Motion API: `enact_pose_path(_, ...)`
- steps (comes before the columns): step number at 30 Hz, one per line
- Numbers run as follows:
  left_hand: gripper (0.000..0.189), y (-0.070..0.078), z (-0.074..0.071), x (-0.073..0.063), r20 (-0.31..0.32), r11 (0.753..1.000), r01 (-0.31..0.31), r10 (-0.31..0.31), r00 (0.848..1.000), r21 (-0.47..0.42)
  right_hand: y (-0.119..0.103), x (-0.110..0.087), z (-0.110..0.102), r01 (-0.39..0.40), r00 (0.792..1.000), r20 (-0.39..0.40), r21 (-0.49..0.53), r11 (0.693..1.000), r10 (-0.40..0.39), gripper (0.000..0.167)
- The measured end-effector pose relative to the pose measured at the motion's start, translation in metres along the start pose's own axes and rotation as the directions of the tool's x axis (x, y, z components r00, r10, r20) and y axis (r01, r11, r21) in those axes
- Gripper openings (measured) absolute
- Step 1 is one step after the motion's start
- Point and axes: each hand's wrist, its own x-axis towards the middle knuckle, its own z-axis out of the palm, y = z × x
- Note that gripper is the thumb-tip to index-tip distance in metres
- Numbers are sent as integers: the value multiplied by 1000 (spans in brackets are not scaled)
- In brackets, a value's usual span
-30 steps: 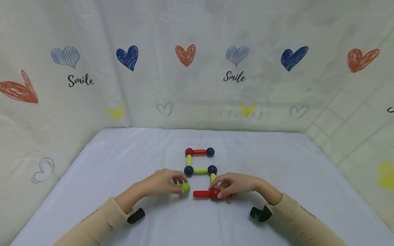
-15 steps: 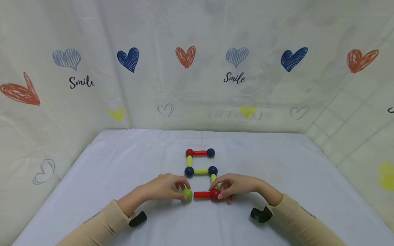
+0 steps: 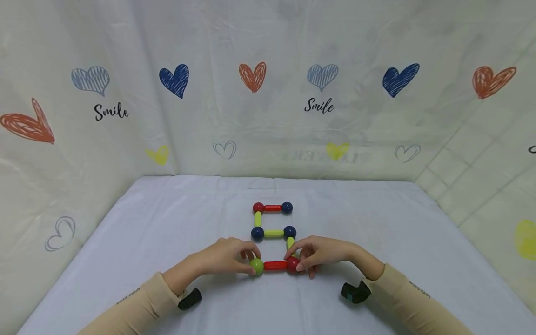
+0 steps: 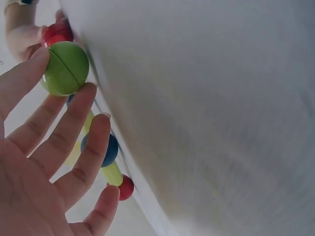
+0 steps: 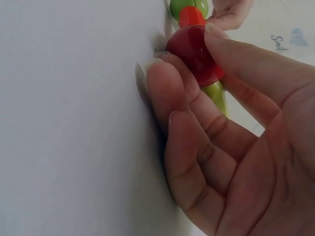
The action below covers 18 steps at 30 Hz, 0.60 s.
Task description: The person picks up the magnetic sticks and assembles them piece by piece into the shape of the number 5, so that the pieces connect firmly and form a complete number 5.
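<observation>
My left hand (image 3: 228,257) pinches a light green ball (image 3: 257,266) between thumb and fingertips; the left wrist view shows the green ball (image 4: 66,69) with a seam round it. The ball sits against the left end of a red rod (image 3: 275,265). At that rod's other end, my right hand (image 3: 322,253) holds a red ball (image 3: 292,264) by thumb and fingers. From there a yellow-green rod (image 3: 291,242) runs back to a dark blue ball (image 3: 290,232). These balls and rods form an S-like figure lying on the table.
Farther back, a yellow-green rod (image 3: 274,233) joins a second blue ball (image 3: 257,233). Beyond are another red ball (image 3: 258,208), a short red rod (image 3: 273,208) and a blue ball (image 3: 286,208). A white cloth covers the table (image 3: 356,209); a heart-printed curtain (image 3: 276,116) hangs behind.
My left hand has moved right and slightly nearer with the green ball, closing the gap to the red rod's left end. The right hand has stayed on the red ball.
</observation>
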Motion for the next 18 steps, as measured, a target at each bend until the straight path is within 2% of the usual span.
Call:
enact_pose_path(11,28,-1,-1,0,-11,999,-22,23,1000,47,1,1,1,0,1000,7,6,1000,0,33)
enact_pose_path(18,28,0,0,0,-6,999,-15,15,1000,38,0,0,2,-11,1000,3,8,1000,11,33)
